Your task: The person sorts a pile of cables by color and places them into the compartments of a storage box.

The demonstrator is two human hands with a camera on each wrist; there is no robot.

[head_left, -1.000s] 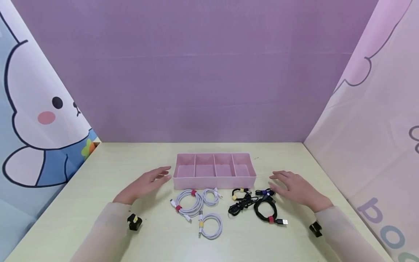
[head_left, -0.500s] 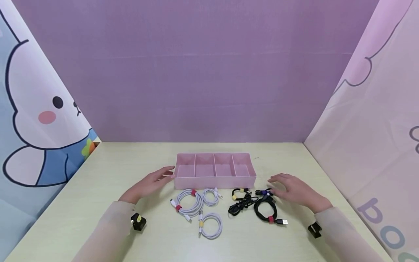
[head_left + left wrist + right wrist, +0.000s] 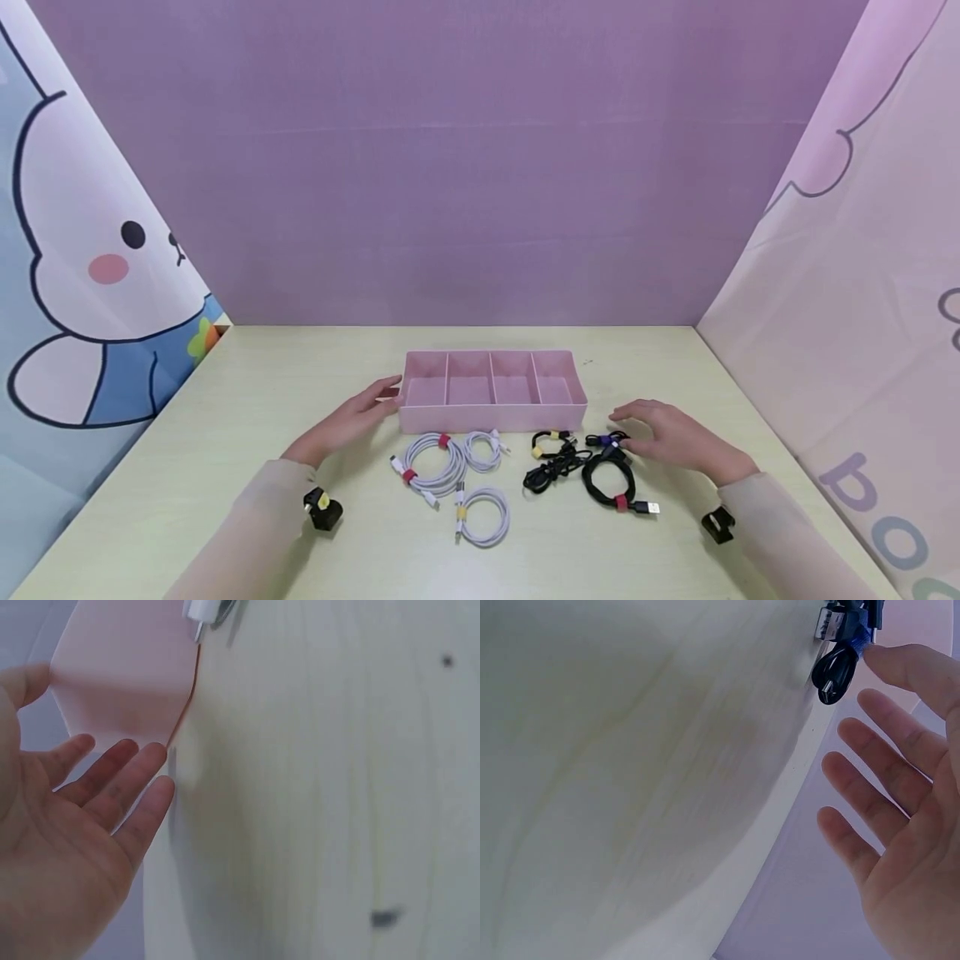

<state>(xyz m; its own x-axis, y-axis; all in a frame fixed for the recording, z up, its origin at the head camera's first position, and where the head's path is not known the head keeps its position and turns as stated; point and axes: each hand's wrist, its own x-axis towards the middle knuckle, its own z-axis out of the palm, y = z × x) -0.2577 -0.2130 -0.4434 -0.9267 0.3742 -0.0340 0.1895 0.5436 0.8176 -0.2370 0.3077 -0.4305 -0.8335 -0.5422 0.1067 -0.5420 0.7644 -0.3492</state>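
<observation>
A pink box [image 3: 492, 418] with several compartments stands mid-table. My left hand [image 3: 347, 425] is at its left end, fingers extended; in the left wrist view the thumb and fingertips lie against or very near the end wall [image 3: 124, 690]. My right hand [image 3: 678, 437] hovers right of the black cables, fingers loosely bent. Its thumb is close to a small black cable with a blue tie [image 3: 836, 671]; I cannot tell if they touch. Before the box lie a large white cable coil [image 3: 457, 468], a small white coil [image 3: 472, 454] and a yellow-tied white coil [image 3: 506, 517].
Right of the white coils lie a black cable bundle [image 3: 551, 475], a black cable with yellow ties [image 3: 550, 455] and a red-tied black cable [image 3: 630, 483] with a USB plug. A purple panel [image 3: 465, 208] rises behind the table; printed cloth hangs at both sides.
My left hand has moved right, up to the box's left end. My right hand has drifted slightly left and down towards the black cables. The box and cables stay in place.
</observation>
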